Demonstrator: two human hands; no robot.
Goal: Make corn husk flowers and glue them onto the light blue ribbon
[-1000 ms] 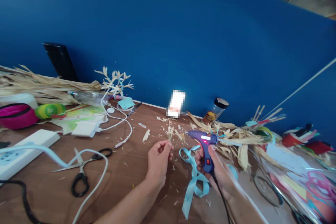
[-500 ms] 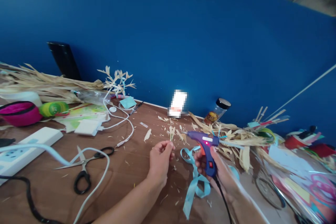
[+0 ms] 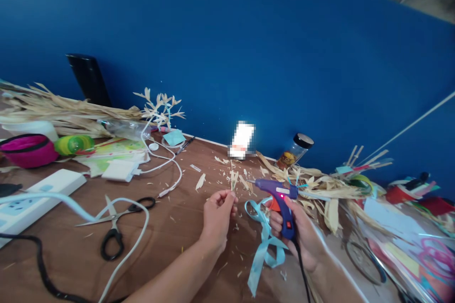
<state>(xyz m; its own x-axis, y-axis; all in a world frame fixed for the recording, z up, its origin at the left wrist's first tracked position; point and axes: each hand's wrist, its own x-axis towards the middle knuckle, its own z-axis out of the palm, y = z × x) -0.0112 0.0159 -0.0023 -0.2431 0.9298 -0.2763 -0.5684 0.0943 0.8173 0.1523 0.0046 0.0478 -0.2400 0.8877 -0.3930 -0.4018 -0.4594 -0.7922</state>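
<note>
Between the thumb and fingers of my left hand (image 3: 218, 213) a small piece of dried husk (image 3: 234, 181) is pinched, its pale pointed tips sticking up. My right hand (image 3: 298, 227) is wrapped round the handle of a purple glue gun (image 3: 286, 203). A red light glows on its body, and the nozzle points left, a short way from the husk piece and apart from it. Under and beside the gun lies a curled light-blue ribbon (image 3: 263, 248). Scraps of husk are scattered over the brown table (image 3: 170, 255) around both hands.
Scissors (image 3: 113, 222) lie spread at left beside a white power strip (image 3: 39, 199) and loose cables. Husk bundles (image 3: 71, 109) and a husk flower sprig (image 3: 161, 106) sit behind. A black-lidded jar (image 3: 296, 149) leans at the blue wall, near a blurred bright phone-like shape (image 3: 242, 140).
My right hand and the glue gun have shifted very slightly to the right and down. My left hand keeps its pinch on the husk piece, nearly still.
</note>
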